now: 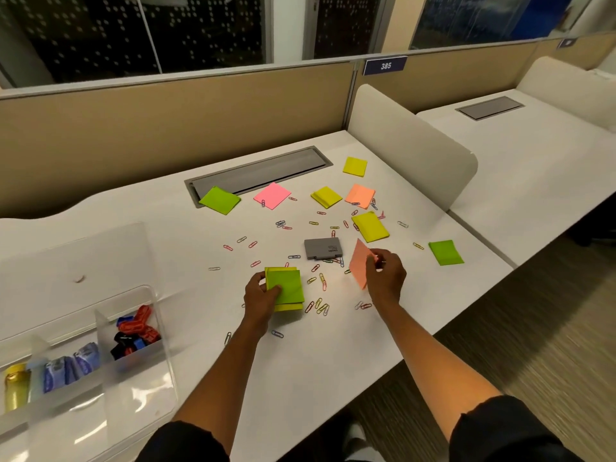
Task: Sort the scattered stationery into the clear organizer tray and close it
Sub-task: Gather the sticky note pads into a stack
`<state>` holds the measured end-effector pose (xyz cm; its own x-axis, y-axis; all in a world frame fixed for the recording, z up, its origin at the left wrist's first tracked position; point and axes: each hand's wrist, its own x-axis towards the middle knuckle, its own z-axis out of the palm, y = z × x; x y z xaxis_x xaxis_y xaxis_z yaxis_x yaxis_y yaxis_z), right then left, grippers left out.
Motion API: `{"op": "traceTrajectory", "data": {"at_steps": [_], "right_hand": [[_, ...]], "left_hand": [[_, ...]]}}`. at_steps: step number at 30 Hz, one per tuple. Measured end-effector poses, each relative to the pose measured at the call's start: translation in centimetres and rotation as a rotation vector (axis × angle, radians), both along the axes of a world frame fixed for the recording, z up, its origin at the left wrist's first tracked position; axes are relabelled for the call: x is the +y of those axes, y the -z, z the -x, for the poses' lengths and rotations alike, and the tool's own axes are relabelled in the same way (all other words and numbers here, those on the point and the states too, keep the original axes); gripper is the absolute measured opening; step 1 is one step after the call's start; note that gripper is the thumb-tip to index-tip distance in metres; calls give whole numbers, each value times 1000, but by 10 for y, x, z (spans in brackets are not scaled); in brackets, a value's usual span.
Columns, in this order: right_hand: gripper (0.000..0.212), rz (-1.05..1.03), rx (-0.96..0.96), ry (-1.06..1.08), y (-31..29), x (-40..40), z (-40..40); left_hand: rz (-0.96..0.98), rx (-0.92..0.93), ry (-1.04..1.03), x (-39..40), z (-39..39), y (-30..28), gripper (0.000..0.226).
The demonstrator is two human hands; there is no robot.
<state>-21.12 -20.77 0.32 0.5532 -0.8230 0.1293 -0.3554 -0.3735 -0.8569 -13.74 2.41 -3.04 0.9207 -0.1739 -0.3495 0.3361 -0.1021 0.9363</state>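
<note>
My left hand (261, 296) grips a stack of sticky-note pads (288, 286), green on top of yellow, just above the desk. My right hand (385, 273) pinches an orange sticky-note pad (359, 265), tilted up on edge. More pads lie scattered further back: green (219, 200), pink (271, 195), yellow (326, 196), orange (360, 195), yellow (355, 166), yellow (370, 226) and green (445, 252). Several coloured paper clips (318, 306) are strewn between them. The clear organizer tray (133, 371) sits at the near left with its lid (76, 258) open.
A small grey box (322, 248) lies between the pads. The tray's compartments hold binder clips (136, 331), blue items (71, 365) and a yellow item (15, 385). A grey cable hatch (260, 173) is set in the white desk (316, 361). A cream divider (410, 145) stands at right.
</note>
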Motion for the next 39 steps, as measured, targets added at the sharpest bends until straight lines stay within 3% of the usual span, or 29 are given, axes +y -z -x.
{"op": "traceTrajectory", "data": {"at_steps": [8,19,30,39], "right_hand": [[19,-123,-156,21,-11,-49,-27],[21,-295,-117,-175,-6,-118,-67],[18,-91,20,-530,-5,-160,-82],[23,-53,64,-646,-4,-167,-91]], "left_hand": [[35,45,-25,-45,-17,-5,41],[120,116,-62,-145,-39,-34,35],[142,150,-48,-222,-40,-48,28],[131,137,-42,-243,-34,-46,44]]}}
